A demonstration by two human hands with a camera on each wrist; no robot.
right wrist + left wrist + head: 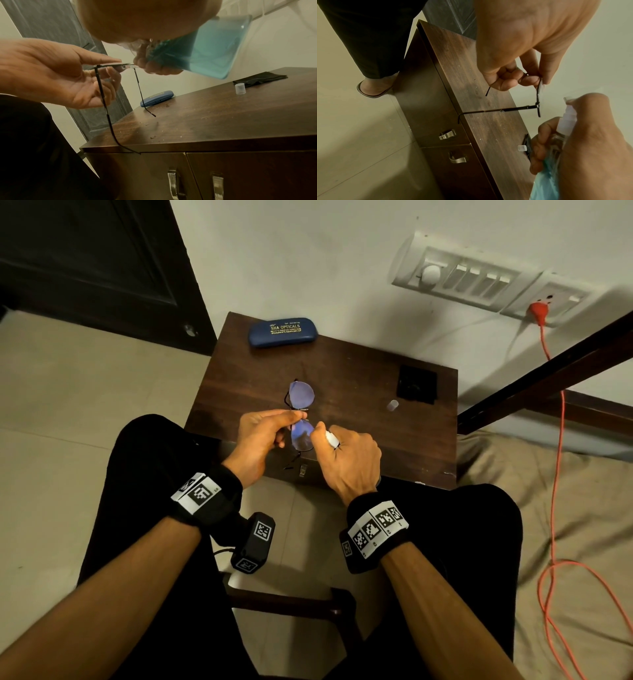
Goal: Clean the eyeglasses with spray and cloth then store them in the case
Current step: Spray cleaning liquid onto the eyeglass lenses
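Above the near edge of the tabletop (342, 371), the eyeglasses (301, 419) hang lenses-up, temples open and dangling. Our left hand (263, 436) pinches the frame at the bridge between thumb and fingertips. Our right hand (352, 460) is wrapped around the spray bottle (214, 51), blue liquid inside, forefinger on the pump, nozzle almost touching the nearer lens.

Step in hand, as we judge it: misting the lenses. Best done with the nozzle backed off a little so the mist spreads, one short press per lens, the pinch kept on the bridge so fingers stay off the glass.

Around: the bottle's clear cap (392, 405) stands on the tabletop, just beside the folded black cloth (417, 385) at the right. The blue case (281, 332) lies closed at the far edge, well apart from our hands.

In the way: little. The case must be opened later; the cap could roll if knocked when we reach for the cloth.
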